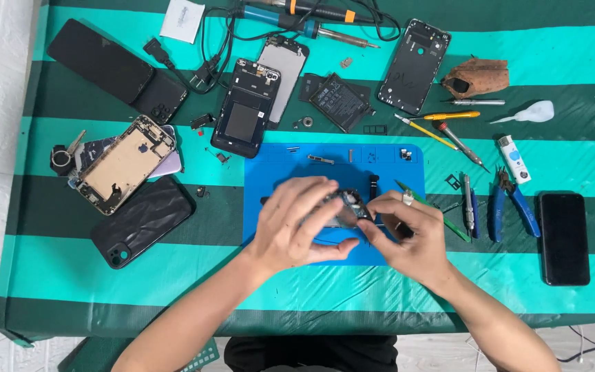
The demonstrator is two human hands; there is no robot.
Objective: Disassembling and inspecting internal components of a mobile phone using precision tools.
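We hold the small dark phone part with a round lens [348, 207] over the blue silicone mat [270, 162] on the bench. Our left hand [297, 224] closes its grip on the part's left end; our right hand [408, 234] pinches its right end. Its long axis runs between both hands.

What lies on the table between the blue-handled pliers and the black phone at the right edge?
Nothing: in the head view, only bare striped cloth separates the blue-handled pliers from the black phone.
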